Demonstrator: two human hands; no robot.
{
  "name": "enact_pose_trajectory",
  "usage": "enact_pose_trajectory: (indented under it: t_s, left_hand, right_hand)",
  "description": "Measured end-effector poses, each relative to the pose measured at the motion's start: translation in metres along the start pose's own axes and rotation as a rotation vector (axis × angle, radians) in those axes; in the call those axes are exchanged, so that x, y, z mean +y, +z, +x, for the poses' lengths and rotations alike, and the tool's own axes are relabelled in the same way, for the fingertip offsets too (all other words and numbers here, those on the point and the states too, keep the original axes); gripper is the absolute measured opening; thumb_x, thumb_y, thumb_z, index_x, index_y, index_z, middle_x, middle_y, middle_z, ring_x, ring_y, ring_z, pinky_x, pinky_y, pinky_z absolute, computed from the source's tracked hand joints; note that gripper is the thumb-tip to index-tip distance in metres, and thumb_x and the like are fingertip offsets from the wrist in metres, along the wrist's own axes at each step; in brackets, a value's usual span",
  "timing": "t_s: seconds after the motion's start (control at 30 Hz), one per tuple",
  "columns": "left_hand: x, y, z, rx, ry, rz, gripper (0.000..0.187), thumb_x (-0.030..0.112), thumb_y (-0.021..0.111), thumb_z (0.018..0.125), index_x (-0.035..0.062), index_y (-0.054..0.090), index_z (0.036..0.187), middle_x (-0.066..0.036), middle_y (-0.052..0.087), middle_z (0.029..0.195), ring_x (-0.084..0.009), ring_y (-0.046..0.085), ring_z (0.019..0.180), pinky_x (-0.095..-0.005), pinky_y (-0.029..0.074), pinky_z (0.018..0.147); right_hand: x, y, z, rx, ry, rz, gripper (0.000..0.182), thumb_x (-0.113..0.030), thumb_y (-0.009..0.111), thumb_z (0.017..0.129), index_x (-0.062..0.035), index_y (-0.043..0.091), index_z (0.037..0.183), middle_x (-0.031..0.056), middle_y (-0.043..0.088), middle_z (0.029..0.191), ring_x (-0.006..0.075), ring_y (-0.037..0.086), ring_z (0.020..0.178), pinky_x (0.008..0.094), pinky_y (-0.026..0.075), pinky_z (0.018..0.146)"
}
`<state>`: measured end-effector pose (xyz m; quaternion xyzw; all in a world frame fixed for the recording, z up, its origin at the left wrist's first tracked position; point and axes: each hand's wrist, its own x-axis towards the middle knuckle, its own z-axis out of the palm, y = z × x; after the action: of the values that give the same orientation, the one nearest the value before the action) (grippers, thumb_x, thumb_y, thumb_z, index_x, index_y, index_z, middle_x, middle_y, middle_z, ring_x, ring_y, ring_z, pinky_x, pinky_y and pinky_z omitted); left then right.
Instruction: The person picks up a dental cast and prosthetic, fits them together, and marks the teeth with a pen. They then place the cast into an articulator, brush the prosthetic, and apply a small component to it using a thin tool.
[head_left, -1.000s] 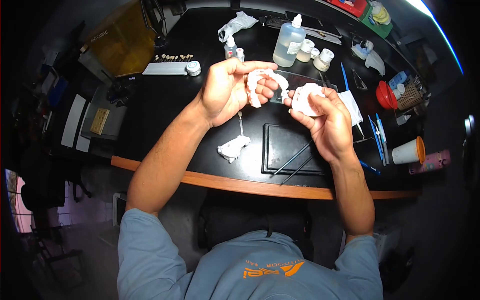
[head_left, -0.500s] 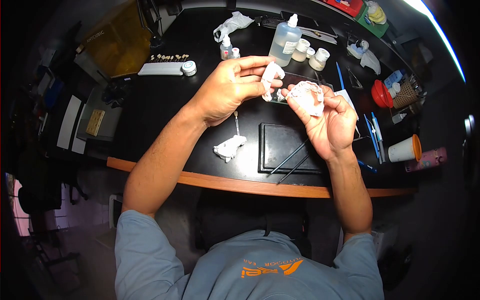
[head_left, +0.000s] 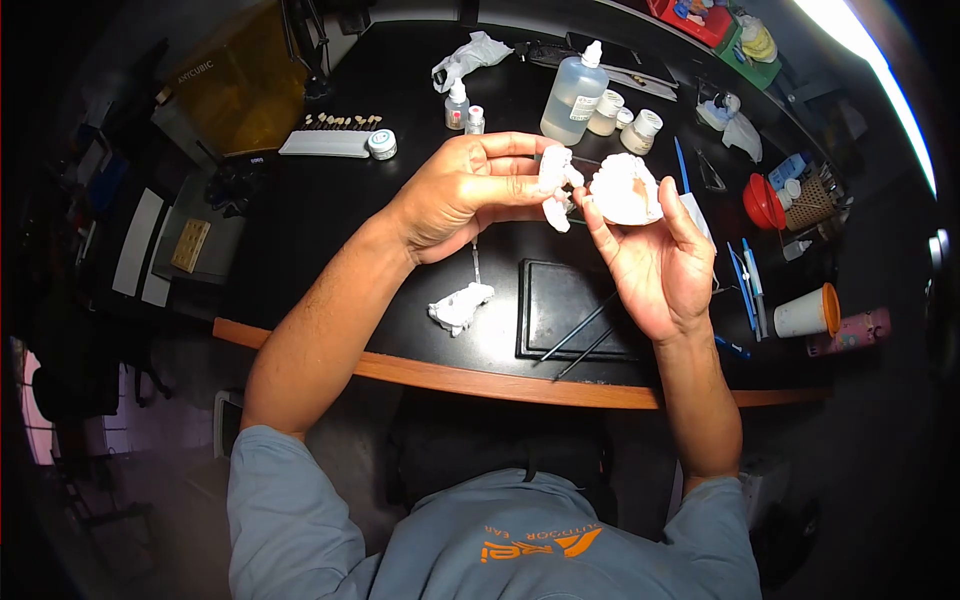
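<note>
Above the middle of the black table, my left hand [head_left: 462,192] grips a white dental cast [head_left: 556,188] between thumb and fingers, its arch turned on edge. Just to its right, my right hand [head_left: 655,265] holds a second, wider white cast [head_left: 624,190] up by its edges. The two casts are close together, with a small gap between them. A third white cast piece [head_left: 461,308] lies on the table below my left hand, with a thin brush [head_left: 476,262] behind it, partly covered by that hand.
A black tray [head_left: 570,345] with two thin tools across it lies near the wooden table edge [head_left: 480,384]. Behind the hands stand a clear bottle [head_left: 573,100] and small jars [head_left: 641,131]. Blue tools [head_left: 751,285] and a white cup [head_left: 805,310] are at right.
Both casts have been turned and now face differently. The left one has shifted slightly right and down, and the right hand's fingers have opened out somewhat beneath its cast.
</note>
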<state>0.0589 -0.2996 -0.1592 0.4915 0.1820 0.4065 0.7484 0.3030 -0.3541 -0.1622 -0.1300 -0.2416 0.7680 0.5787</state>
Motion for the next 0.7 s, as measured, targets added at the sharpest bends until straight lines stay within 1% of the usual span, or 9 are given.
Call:
enact_pose_trajectory:
  t_s: [0.1, 0.2, 0.27, 0.33, 0.4, 0.43, 0.53, 0.57, 0.7]
  left_hand:
    - [0.004, 0.000, -0.001, 0.010, -0.051, 0.005, 0.049, 0.012, 0.074, 0.099, -0.0069, 0.058, 0.142, -0.014, 0.074, 0.120, -0.0201, 0.075, 0.106, -0.0355, 0.061, 0.099]
    - [0.007, -0.003, -0.002, -0.005, -0.088, 0.081, 0.047, 0.013, 0.074, 0.099, -0.0080, 0.061, 0.139, -0.012, 0.075, 0.116, -0.0191, 0.075, 0.102, -0.0331, 0.063, 0.095]
    - [0.003, -0.001, -0.002, -0.024, -0.058, 0.114, 0.049, 0.014, 0.076, 0.098, -0.0084, 0.061, 0.139, -0.012, 0.076, 0.115, -0.0188, 0.076, 0.100, -0.0318, 0.063, 0.091]
    - [0.002, 0.002, -0.002, -0.036, -0.032, 0.149, 0.051, 0.014, 0.077, 0.096, -0.0087, 0.060, 0.139, -0.014, 0.076, 0.115, -0.0187, 0.076, 0.100, -0.0312, 0.064, 0.089]
    - [0.002, 0.004, -0.002, -0.039, -0.013, 0.184, 0.054, 0.013, 0.079, 0.095, -0.0088, 0.060, 0.140, -0.015, 0.076, 0.117, -0.0186, 0.076, 0.101, -0.0313, 0.065, 0.087]
    - [0.002, 0.004, -0.002, -0.039, -0.003, 0.201, 0.056, 0.013, 0.080, 0.094, -0.0089, 0.059, 0.141, -0.016, 0.076, 0.117, -0.0186, 0.076, 0.102, -0.0314, 0.065, 0.086]
    - [0.006, 0.004, -0.003, -0.043, 0.008, 0.242, 0.057, 0.009, 0.082, 0.092, -0.0088, 0.059, 0.141, -0.018, 0.076, 0.118, -0.0193, 0.076, 0.103, -0.0325, 0.065, 0.088]
    - [0.006, 0.004, -0.002, -0.050, 0.010, 0.249, 0.057, 0.007, 0.082, 0.091, -0.0088, 0.059, 0.141, -0.018, 0.075, 0.118, -0.0194, 0.076, 0.104, -0.0329, 0.065, 0.089]
    - [0.005, 0.002, 0.000, -0.071, 0.018, 0.260, 0.059, 0.002, 0.083, 0.088, -0.0085, 0.058, 0.140, -0.019, 0.075, 0.119, -0.0200, 0.076, 0.104, -0.0340, 0.065, 0.091]
  right_hand:
    - [0.001, -0.001, -0.001, -0.014, -0.043, -0.064, 0.051, -0.039, 0.050, 0.113, 0.0031, 0.051, 0.143, 0.0185, 0.061, 0.137, 0.0332, 0.059, 0.131, 0.0474, 0.051, 0.115]
    - [0.004, 0.000, -0.004, 0.048, -0.129, -0.293, 0.049, -0.036, 0.055, 0.112, 0.0011, 0.051, 0.143, 0.0156, 0.062, 0.136, 0.0287, 0.062, 0.127, 0.0454, 0.053, 0.113]
    - [0.007, -0.003, -0.007, -0.004, -0.219, -0.501, 0.046, -0.027, 0.063, 0.109, -0.0001, 0.051, 0.144, 0.0143, 0.062, 0.136, 0.0251, 0.064, 0.124, 0.0431, 0.056, 0.108]
    - [0.014, 0.004, -0.007, -0.003, -0.327, -0.580, 0.054, -0.006, 0.077, 0.097, 0.0016, 0.052, 0.144, 0.0141, 0.061, 0.134, 0.0211, 0.064, 0.122, 0.0414, 0.058, 0.107]
    - [0.019, -0.002, -0.004, -0.107, -0.458, -0.770, 0.061, -0.001, 0.084, 0.090, 0.0025, 0.053, 0.142, 0.0132, 0.060, 0.134, 0.0211, 0.062, 0.125, 0.0423, 0.057, 0.109]
    - [0.021, 0.000, -0.006, -0.064, -0.440, -0.750, 0.069, 0.003, 0.090, 0.081, 0.0036, 0.054, 0.140, 0.0124, 0.058, 0.134, 0.0218, 0.059, 0.128, 0.0418, 0.059, 0.108]
    - [0.025, 0.004, -0.005, -0.106, -0.515, -0.866, 0.070, 0.005, 0.092, 0.078, 0.0033, 0.056, 0.138, 0.0115, 0.056, 0.134, 0.0222, 0.059, 0.129, 0.0410, 0.060, 0.106]
    - [0.025, 0.003, -0.005, -0.099, -0.536, -0.904, 0.070, 0.006, 0.093, 0.074, 0.0012, 0.060, 0.135, 0.0108, 0.054, 0.135, 0.0225, 0.059, 0.129, 0.0405, 0.061, 0.105]
    - [0.028, 0.001, -0.003, -0.151, -0.643, -1.032, 0.068, 0.004, 0.094, 0.073, -0.0013, 0.063, 0.134, 0.0114, 0.054, 0.136, 0.0234, 0.059, 0.129, 0.0402, 0.062, 0.105]
